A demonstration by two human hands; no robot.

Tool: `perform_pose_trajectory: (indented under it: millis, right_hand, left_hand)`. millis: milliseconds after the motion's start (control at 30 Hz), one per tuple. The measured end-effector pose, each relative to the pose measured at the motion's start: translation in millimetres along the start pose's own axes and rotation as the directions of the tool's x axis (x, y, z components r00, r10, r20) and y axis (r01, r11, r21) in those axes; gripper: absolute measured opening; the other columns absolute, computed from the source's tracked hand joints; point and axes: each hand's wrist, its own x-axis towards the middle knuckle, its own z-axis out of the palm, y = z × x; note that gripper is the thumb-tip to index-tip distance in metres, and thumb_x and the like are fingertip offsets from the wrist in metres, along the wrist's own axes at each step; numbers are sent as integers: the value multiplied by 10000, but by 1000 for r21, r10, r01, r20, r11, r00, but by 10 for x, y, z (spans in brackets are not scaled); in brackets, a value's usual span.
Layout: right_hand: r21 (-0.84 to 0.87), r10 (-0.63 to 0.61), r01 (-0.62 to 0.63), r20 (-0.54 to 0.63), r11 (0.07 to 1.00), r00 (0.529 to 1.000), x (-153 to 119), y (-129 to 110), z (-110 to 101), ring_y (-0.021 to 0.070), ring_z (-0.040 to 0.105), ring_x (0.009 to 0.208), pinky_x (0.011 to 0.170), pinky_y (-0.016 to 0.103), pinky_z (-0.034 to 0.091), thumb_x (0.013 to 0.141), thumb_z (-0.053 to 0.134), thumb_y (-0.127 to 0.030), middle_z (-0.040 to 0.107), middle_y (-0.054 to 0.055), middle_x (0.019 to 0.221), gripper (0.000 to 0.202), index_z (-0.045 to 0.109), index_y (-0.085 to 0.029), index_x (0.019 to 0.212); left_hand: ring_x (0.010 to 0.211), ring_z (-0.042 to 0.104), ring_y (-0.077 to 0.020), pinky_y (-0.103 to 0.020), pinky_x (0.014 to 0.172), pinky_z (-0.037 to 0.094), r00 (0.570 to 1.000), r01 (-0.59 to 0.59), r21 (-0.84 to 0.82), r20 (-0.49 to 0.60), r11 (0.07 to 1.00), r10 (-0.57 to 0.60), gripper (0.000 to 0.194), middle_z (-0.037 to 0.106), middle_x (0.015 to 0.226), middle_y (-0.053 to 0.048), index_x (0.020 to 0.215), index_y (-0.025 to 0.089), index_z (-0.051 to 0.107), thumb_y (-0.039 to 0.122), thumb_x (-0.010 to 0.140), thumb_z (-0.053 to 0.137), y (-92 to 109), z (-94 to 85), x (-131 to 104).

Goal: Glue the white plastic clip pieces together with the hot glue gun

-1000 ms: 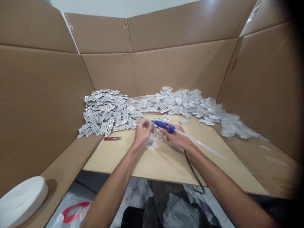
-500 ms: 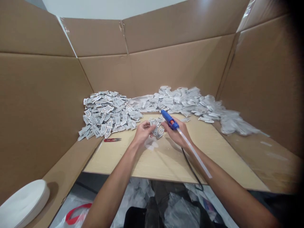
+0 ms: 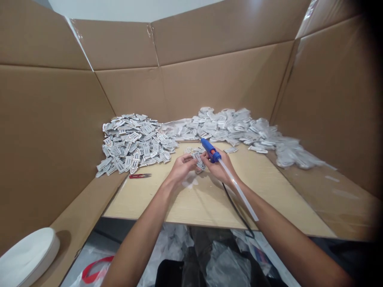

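Observation:
My right hand (image 3: pixel 223 168) is closed round a blue hot glue gun (image 3: pixel 206 145), its long clear glue stick (image 3: pixel 237 187) trailing back over my forearm. Between thumb and fingers, my left hand (image 3: pixel 181 168) pinches a small grey-and-white oval slotted piece (image 3: pixel 198 159). The fingertips of my right hand touch or nearly touch that same piece; which one, I cannot tell. More such pieces lie just behind my hands, partly hidden by them. A black cord (image 3: pixel 236 207) hangs below my right wrist.
A heap of similar pieces (image 3: pixel 140 139) is at the left; pieces in clear plastic (image 3: pixel 227 125) pile along the back right. Red-handled thread snips (image 3: pixel 140 175) lie on the board (image 3: pixel 143 203). Cardboard walls (image 3: pixel 221 83) surround it. A white round object (image 3: pixel 30 255) sits lower left.
My hands have come closer together, and the right fingertips now reach the piece in my left hand. The glue gun has shifted slightly left; the whole view has also moved a little.

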Motion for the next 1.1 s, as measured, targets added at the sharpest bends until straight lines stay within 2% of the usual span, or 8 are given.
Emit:
perform_pose_trajectory:
  millis: [167, 400, 500, 667, 800, 933, 1033, 1100]
  right_hand:
    - [-15, -6, 5, -16, 1000, 1000, 12, 0, -9, 174, 624, 706, 709, 282, 475, 831, 665, -363, 688, 20, 804, 162, 638, -208, 865]
    - [-70, 0, 1, 11, 998, 1000, -15, -43, -33, 166, 590, 669, 658, 269, 454, 832, 671, -360, 670, 2, 755, 155, 640, -217, 884]
    - [-95, -16, 16, 3, 995, 1000, -30, -46, -29, 170, 594, 670, 660, 270, 458, 846, 664, -395, 670, 8, 737, 182, 625, -218, 856]
    - [-40, 13, -11, 39, 999, 999, -58, -31, 19, 189, 650, 705, 667, 278, 483, 810, 708, -434, 726, 24, 803, 235, 627, -223, 875]
    - [-59, 12, -13, -17, 998, 1000, -77, -7, 65, 208, 660, 737, 676, 290, 495, 788, 713, -422, 727, 39, 826, 239, 626, -225, 891]
    - [-63, 14, -18, -58, 998, 998, -92, -24, 88, 184, 616, 677, 644, 275, 475, 790, 702, -392, 692, 21, 783, 204, 618, -225, 872]
    - [0, 14, -14, -98, 1000, 995, -72, -50, 84, 173, 598, 674, 643, 270, 471, 833, 664, -408, 662, 20, 774, 199, 602, -221, 860]
    - [77, -3, 16, -166, 997, 986, -30, -46, 66, 164, 595, 696, 673, 273, 480, 863, 641, -426, 646, 21, 804, 212, 577, -224, 861]
  left_hand:
    - [662, 678, -150, -301, 676, 536, 998, -13, 24, 58, 1000, 12, 457, 746, 1001, -115, 959, 116, 742, 398, 643, 914, -21, -35, 18]
    - [670, 676, -169, -324, 680, 532, 997, -29, 48, 73, 998, 26, 478, 729, 924, -110, 941, 125, 736, 445, 639, 924, -16, -23, 1]
    - [666, 656, -160, -320, 676, 531, 994, -78, 83, 88, 994, 70, 473, 714, 896, -90, 916, 134, 726, 484, 653, 905, -33, -10, 3]
    - [754, 638, -159, -271, 702, 511, 974, -226, 256, 67, 940, 216, 413, 687, 812, -65, 834, 136, 696, 506, 727, 844, -103, 24, 15]
    - [823, 637, -174, -267, 712, 519, 970, -241, 274, 76, 931, 229, 408, 676, 860, -68, 876, 147, 698, 506, 736, 832, -126, 71, -18]
    - [767, 616, -160, -251, 653, 504, 971, -241, 319, 75, 917, 229, 399, 665, 833, -64, 896, 146, 712, 473, 716, 853, -111, 79, -47]
    - [750, 625, -164, -272, 666, 516, 971, -238, 328, 75, 914, 226, 369, 688, 831, -72, 885, 148, 719, 428, 697, 868, -103, 55, -32]
    - [716, 629, -164, -287, 659, 519, 979, -204, 302, 59, 931, 195, 342, 693, 802, -69, 856, 148, 716, 394, 680, 875, -94, 43, -18]
